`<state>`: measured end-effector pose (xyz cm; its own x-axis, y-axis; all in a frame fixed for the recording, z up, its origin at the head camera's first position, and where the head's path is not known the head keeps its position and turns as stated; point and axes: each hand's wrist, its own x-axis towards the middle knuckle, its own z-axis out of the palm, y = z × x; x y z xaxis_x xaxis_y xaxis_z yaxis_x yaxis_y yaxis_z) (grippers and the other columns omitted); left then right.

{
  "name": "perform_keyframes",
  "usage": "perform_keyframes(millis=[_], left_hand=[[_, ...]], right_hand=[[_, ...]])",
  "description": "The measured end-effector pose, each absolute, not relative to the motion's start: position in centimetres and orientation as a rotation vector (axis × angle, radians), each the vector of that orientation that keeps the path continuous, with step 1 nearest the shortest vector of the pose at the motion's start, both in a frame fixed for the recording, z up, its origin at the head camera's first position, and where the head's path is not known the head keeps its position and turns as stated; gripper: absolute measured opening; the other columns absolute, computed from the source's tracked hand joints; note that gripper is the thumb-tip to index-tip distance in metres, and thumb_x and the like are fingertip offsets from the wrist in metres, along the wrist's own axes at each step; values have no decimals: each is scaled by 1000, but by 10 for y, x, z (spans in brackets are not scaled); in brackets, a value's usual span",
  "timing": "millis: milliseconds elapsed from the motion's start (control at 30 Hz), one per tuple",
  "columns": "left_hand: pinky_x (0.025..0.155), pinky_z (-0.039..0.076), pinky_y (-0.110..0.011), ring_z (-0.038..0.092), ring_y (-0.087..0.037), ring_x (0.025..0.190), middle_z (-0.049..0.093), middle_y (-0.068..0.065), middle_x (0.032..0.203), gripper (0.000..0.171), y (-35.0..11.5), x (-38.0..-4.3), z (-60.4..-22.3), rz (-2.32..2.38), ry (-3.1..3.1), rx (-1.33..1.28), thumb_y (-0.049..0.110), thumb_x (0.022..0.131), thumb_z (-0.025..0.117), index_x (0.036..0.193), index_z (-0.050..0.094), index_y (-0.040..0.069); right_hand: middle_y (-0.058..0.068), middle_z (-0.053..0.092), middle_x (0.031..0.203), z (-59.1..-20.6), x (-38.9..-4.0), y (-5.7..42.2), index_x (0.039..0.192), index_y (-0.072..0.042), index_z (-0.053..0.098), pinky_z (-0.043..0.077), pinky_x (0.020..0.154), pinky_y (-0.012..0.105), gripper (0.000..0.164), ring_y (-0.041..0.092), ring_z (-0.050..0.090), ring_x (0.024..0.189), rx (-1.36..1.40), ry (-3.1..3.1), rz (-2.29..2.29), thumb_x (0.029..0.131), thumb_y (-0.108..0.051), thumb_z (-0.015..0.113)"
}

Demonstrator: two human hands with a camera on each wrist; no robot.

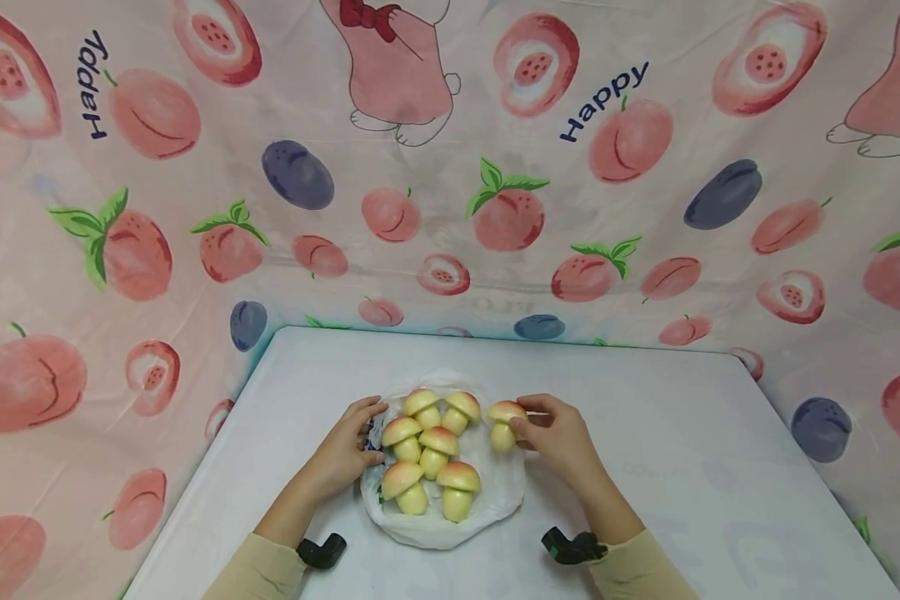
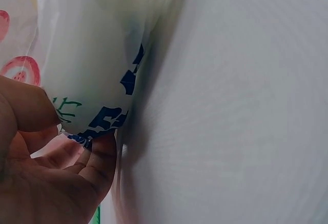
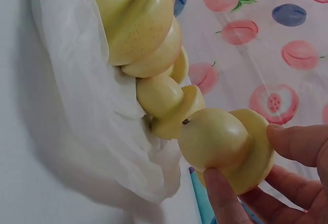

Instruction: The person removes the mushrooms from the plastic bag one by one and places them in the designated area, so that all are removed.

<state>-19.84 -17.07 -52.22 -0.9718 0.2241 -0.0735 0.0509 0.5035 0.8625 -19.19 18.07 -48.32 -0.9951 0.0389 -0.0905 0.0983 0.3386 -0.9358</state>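
Several yellow toy mushrooms (image 1: 438,442) with reddish-tinged caps sit grouped on a crumpled white plastic bag (image 1: 495,492), whose rim is rolled outward. My right hand (image 1: 562,437) pinches one toy mushroom (image 3: 215,137) between thumb and fingers at the bag's right side, its cap up and stem down in the head view. At the bag's left edge, my left hand (image 1: 342,450) grips the plastic. In the left wrist view, fingertips (image 2: 102,155) and thumb close on the bag's lower edge, by blue and green printing.
The bag lies on a white table (image 1: 660,483). Behind and around it hangs a pink cloth (image 1: 420,175) printed with fruit. A black wrist device (image 1: 322,552) is on the left arm and another black device (image 1: 573,546) on the right.
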Motion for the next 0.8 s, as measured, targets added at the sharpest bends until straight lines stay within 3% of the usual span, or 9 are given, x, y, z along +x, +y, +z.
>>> perform_keyframes(millis=[800], left_hand=[[118, 50, -58, 46, -47, 152, 29, -6, 177, 78, -172, -199, -522, 1451, 2573, 249, -11, 91, 76, 161, 49, 11]], right_hand=[[24, 68, 139, -488, -197, 209, 136, -2, 69, 68, 83, 36, 40, 33, 75, 116, 175, 2580, -1718, 99, -15, 78]])
